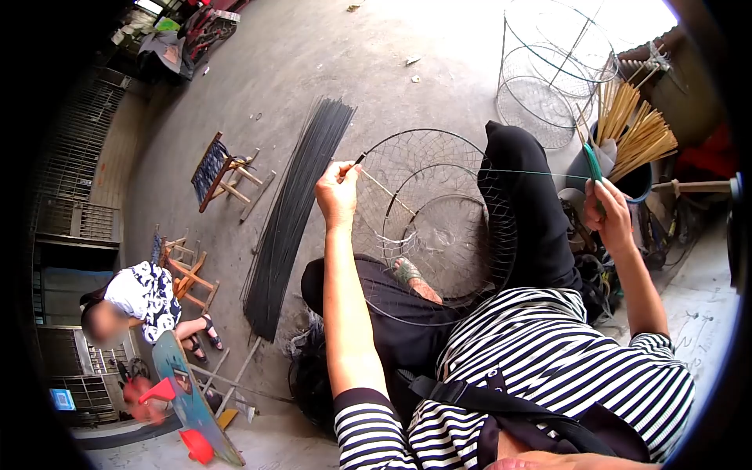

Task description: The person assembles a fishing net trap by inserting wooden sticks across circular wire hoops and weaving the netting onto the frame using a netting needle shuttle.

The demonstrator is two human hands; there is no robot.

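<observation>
Between left hand fingertips: pinched black hoop of round mesh cage; probably light, springy, best held there. Within right hand fingers: gripped green twine bundle.

We see a round net with thin black hoops, the biggest one facing us. It rests against our legs. Our thin green string runs straight from it to a green bundle.
</observation>
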